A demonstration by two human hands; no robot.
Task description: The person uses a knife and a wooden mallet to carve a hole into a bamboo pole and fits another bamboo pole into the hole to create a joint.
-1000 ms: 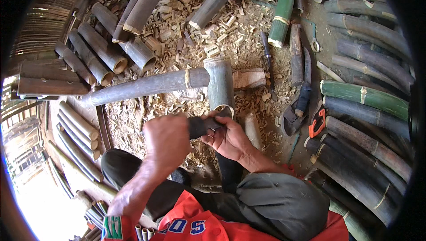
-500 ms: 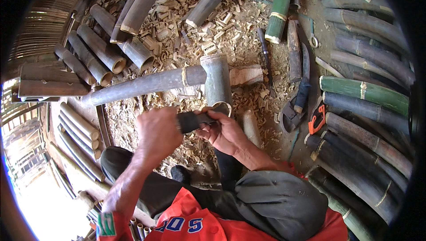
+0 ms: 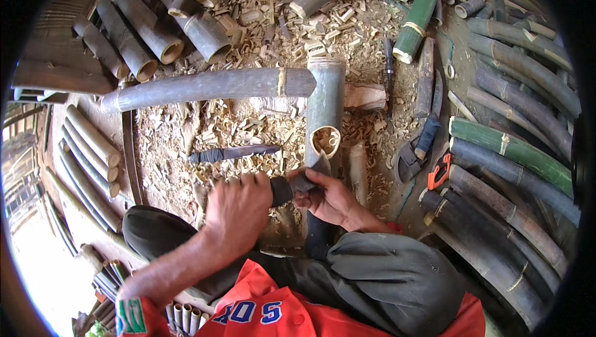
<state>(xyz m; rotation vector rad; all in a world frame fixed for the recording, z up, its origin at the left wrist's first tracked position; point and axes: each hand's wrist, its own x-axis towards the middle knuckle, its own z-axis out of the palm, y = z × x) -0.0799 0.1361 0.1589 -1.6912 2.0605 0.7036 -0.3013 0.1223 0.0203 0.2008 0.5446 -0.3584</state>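
dark tool is btwn hands, prob. gripped by both.

One left hand and one right hand are holding one dark tool; one wrapped tool is lying between hands and one grey pole; one holed tube is meeting that pole; two bright-green bamboo lengths and one orange handle are showing.

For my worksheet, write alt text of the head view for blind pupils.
The left hand and right hand hold a dark tool near a bamboo tube with an oval opening. Pale chips and cut bamboo lie around.
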